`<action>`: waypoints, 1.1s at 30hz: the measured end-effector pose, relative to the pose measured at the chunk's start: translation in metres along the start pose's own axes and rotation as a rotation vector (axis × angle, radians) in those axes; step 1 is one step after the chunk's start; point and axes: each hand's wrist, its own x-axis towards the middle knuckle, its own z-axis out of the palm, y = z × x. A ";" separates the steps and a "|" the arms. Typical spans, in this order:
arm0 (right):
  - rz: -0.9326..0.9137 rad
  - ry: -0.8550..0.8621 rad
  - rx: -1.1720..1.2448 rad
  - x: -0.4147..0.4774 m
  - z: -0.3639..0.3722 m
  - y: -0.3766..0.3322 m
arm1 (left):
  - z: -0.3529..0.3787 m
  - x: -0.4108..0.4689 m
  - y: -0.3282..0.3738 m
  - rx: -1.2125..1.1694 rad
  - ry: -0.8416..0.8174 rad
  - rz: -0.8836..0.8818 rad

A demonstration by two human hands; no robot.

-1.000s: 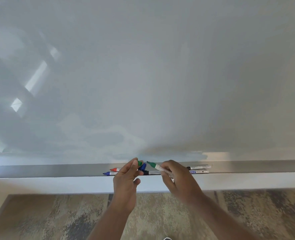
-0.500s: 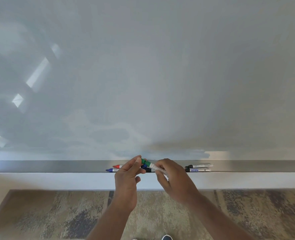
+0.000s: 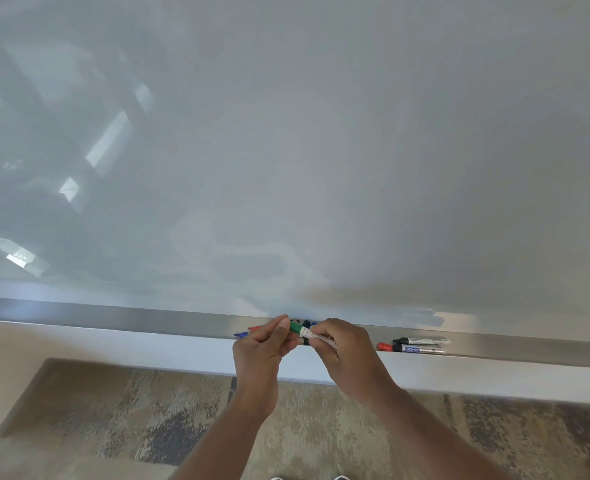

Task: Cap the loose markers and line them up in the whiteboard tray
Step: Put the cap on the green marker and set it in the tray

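Head view looks forward and down, close over the whiteboard tray (image 3: 148,318).

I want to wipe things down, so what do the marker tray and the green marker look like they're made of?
The tray looks like brushed metal, perhaps aluminium or steel: grey, a soft satin sheen and a blurred reflection of the board. The green marker, held by the left hand and right hand, looks like smooth plastic: a glossy green cap and a pale printed barrel. Neither is certain from looks alone.

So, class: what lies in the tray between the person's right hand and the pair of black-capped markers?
A red cap, just left of the lower marker; head view.
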 end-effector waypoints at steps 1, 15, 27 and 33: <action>-0.007 -0.021 0.001 0.004 0.003 -0.002 | -0.006 0.001 0.004 0.015 0.001 0.007; -0.056 -0.140 -0.262 0.083 0.159 -0.056 | -0.149 0.089 0.059 0.288 0.520 0.010; -0.152 -0.250 -0.437 0.117 0.222 -0.068 | -0.196 0.128 0.066 0.945 0.418 -0.028; -0.150 -0.262 -0.447 0.115 0.229 -0.065 | -0.201 0.129 0.064 0.995 0.405 -0.006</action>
